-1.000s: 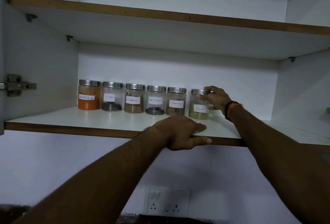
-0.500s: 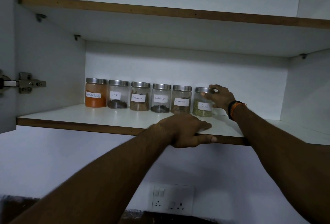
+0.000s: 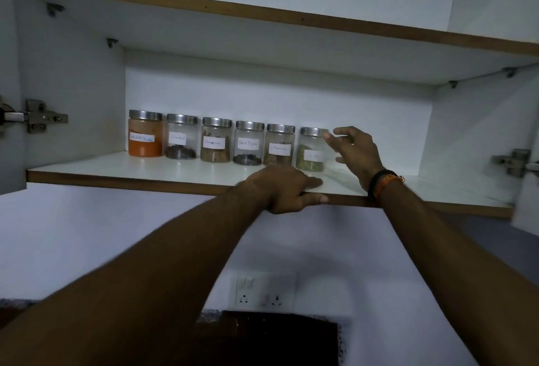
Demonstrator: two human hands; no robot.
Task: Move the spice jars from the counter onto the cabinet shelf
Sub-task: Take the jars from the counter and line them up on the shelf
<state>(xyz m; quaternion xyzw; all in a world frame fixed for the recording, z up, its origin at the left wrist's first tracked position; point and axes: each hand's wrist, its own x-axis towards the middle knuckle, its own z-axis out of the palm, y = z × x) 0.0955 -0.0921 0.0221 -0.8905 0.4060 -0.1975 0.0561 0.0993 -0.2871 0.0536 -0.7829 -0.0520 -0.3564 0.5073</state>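
Several clear spice jars with steel lids and white labels stand in a row at the back of the white cabinet shelf (image 3: pixel 122 166). The leftmost jar (image 3: pixel 145 134) holds orange powder. The rightmost jar (image 3: pixel 311 150) holds green seeds. My right hand (image 3: pixel 354 153) hovers just right of that jar with fingers spread and apart from the glass; it wears dark and orange wristbands. My left hand (image 3: pixel 287 189) grips the shelf's brown front edge, thumb underneath.
An upper shelf (image 3: pixel 262 12) hangs above. Door hinges (image 3: pixel 38 117) sit on the left wall and hinges (image 3: pixel 514 161) on the right wall. Below on the wall is a white switch and socket plate (image 3: pixel 262 292), with a dark counter area (image 3: pixel 265 336) beneath.
My right hand has come off the green-seed jar and drawn back to the right with fingers open. The left hand stays on the shelf edge. The view shifted slightly.
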